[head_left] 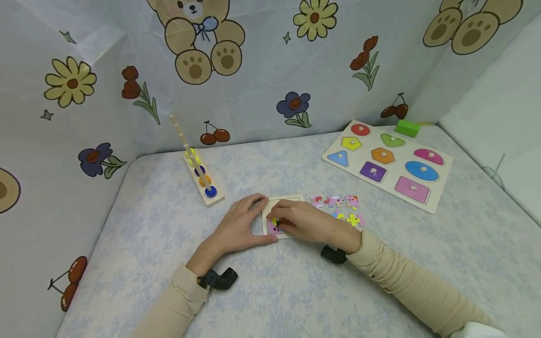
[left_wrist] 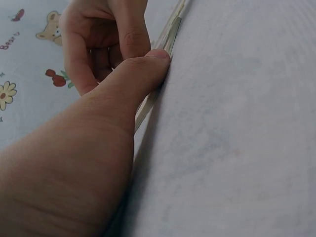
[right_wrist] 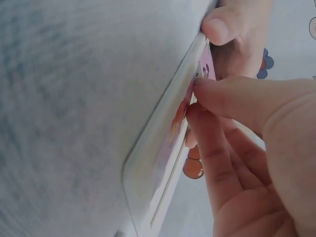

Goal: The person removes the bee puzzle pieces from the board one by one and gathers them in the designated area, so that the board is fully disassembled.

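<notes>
A small wooden puzzle tray (head_left: 291,197) lies flat on the table, partly hidden by both hands. At its left side my left hand (head_left: 237,228) grips it, thumb at the lower edge and fingers at the upper left corner. Over the tray, my right hand (head_left: 306,220) pinches a puzzle piece between thumb and index finger; the fingertips hide most of it. Pink pieces with a printed picture (right_wrist: 177,118) sit inside the frame in the right wrist view. Several loose jigsaw pieces (head_left: 334,202) lie right of the tray, partly behind the right forearm.
A wooden stacking toy (head_left: 216,200) with colored rings and a tall rod stands to the left. At the back right lies a shape board (head_left: 367,162) with knobbed pieces, a green block (head_left: 407,128) by its far edge. A patterned cloth hangs behind the table.
</notes>
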`<state>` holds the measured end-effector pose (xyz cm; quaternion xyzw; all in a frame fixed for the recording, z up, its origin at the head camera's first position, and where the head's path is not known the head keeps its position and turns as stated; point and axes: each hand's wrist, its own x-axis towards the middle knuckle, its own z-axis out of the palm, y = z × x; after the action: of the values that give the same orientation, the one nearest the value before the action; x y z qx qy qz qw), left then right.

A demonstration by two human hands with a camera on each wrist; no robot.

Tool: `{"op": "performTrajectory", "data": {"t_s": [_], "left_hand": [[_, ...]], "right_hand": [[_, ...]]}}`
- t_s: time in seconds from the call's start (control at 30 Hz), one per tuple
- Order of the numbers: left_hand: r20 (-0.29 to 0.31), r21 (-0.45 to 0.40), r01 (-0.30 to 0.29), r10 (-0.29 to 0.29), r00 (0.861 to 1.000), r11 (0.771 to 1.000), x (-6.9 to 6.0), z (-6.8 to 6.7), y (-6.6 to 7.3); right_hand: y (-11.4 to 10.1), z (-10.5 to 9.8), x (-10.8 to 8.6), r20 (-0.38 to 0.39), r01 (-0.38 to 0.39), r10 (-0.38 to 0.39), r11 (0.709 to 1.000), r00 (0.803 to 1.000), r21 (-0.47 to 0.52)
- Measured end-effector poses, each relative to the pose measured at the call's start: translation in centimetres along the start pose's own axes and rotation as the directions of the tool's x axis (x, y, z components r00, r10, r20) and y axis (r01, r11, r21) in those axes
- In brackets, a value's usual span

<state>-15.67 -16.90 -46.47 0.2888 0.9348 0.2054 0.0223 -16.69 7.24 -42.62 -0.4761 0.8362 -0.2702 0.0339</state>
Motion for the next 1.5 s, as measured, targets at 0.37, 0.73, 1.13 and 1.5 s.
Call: {"op": "performTrajectory", "data": {"t_s": [0.37, 0.73, 1.13, 1.5], "left_hand": [[0.001, 0.002, -0.004, 0.004, 1.000, 1.000, 0.1, 0.0, 0.1], [0.007, -0.007, 0.005, -0.005, 1.000, 1.000, 0.0, 0.0, 0.0], [0.017, 0.006, 0.021, -0.021, 1.000, 1.000, -0.1, 0.1, 0.0], [-0.007, 0.019, 0.000, 0.001, 1.000, 1.000, 0.0, 0.1, 0.0]], "right_hand": [[0.1, -0.1, 0.0, -0.024, 0.010, -0.010, 0.999, 1.000, -0.031], [0.1, -0.2, -0.1, 0.009, -0.015, 0.016, 0.998, 1.000, -0.059], [0.1, -1.3, -0.7, -0.013, -0.047, 0.047, 0.999, 0.999, -0.022], [0.2, -2.9, -2.1, -0.026, -0.101, 0.100, 0.993, 0.995, -0.059]]}}
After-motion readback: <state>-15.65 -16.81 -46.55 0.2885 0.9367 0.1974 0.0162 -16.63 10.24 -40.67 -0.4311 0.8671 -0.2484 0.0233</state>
